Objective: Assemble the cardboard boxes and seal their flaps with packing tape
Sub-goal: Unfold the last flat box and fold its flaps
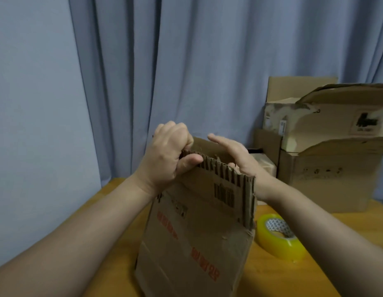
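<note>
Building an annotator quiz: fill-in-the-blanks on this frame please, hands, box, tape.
The left hand grips the cardboard box by its ____ edge.
The right hand has ____ fingers, not curled.
The ____ tape roll lies on the table, right of the box.
Missing: top; straight; yellow.

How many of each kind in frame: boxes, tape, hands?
Held box: 1
Stacked boxes at right: 2 plain to see, lower box and upper box; more cardboard behind, count unclear
Tape: 1
Hands: 2, left hand and right hand
Total: 6
</note>
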The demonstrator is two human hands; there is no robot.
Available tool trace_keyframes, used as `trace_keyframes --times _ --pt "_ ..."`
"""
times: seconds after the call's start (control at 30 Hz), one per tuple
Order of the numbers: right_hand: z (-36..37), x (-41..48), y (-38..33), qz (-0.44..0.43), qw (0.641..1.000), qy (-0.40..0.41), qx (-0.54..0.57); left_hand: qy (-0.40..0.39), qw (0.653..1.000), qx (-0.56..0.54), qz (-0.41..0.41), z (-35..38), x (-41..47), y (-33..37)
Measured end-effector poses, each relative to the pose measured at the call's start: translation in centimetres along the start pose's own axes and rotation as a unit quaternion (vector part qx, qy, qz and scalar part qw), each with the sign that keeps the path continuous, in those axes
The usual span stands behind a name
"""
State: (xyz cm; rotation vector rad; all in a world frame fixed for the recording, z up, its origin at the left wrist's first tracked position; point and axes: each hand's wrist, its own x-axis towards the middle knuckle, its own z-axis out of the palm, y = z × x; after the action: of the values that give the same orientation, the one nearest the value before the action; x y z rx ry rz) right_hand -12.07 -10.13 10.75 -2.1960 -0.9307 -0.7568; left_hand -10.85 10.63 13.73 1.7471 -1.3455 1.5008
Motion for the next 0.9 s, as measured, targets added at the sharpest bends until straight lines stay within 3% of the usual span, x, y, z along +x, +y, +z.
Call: trace_keyframes --times 0.13,0.23,0.3,0.4,0.53,0.6,0.7,0.8,0.9 --pt "-1.2 0.5 1.0 0.016 0.999 0.013 -0.038 -0.013 1.0 -0.001 -0.024 -0.3 0.2 -0.6" --pt "-2.3 0.5 1.6 0.017 0.989 0.093 -0.111 -0.027 0.998 0.034 -0.049 -1.2 0.5 -2.5" --pt "-2.9 0.6 1.6 0.021 0.974 0.153 -0.166 -0.066 0.993 0.075 -0.066 -1.7 0.3 -3.9" --pt "-2.7 0.5 1.2 0.019 0.956 0.173 -0.236 -0.133 0.979 0.109 -0.112 -2.2 -1.3 -5.0" --pt "-0.8 1.1 1.0 -0.021 0.92 0.207 -0.331 -0.195 0.968 0.073 -0.143 -2.2 -2.5 -2.8" --pt "-0.2 1.7 0.8 -0.029 0.914 0.207 -0.348 -0.224 0.953 0.083 -0.189 -2.0 -2.7 -1.2" --pt "0.3 2.0 0.8 -0.029 0.897 0.194 -0.395 -0.2 0.925 0.155 -0.284 -2.3 -3.7 -0.3" --pt "1.2 1.6 0.9 0.01 0.877 0.156 -0.454 -0.166 0.899 0.091 -0.395 -3.1 -5.2 -0.4" --pt "2.7 1.0 0.3 0.016 0.862 0.081 -0.501 -0.125 0.903 0.054 -0.407 -3.1 -6.3 -0.3"
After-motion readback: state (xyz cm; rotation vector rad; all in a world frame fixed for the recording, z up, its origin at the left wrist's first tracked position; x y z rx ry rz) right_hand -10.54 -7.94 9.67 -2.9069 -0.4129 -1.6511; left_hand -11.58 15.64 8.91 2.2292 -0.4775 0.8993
